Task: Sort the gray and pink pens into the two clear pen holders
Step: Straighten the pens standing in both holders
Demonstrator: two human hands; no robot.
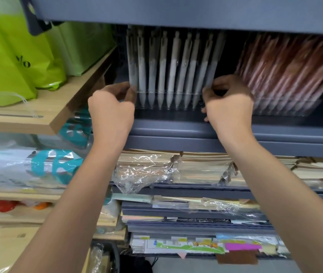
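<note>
Several gray pens [162,71] in clear sleeves stand upright in a clear pen holder [168,100] on a blue-gray shelf [176,129]. To the right, several pink pens [286,69] lean in a second clear pen holder [286,109]. My left hand [111,111] pinches the left end of the gray pens' holder. My right hand [228,103] grips its right end, between the two holders. The upper shelf hides the tops of the pens.
Green bags [19,62] sit on a wooden shelf [44,113] at the left. Stacks of notebooks [205,168] and wrapped paper goods fill the shelves below. Teal-patterned packages [58,164] lie at the lower left.
</note>
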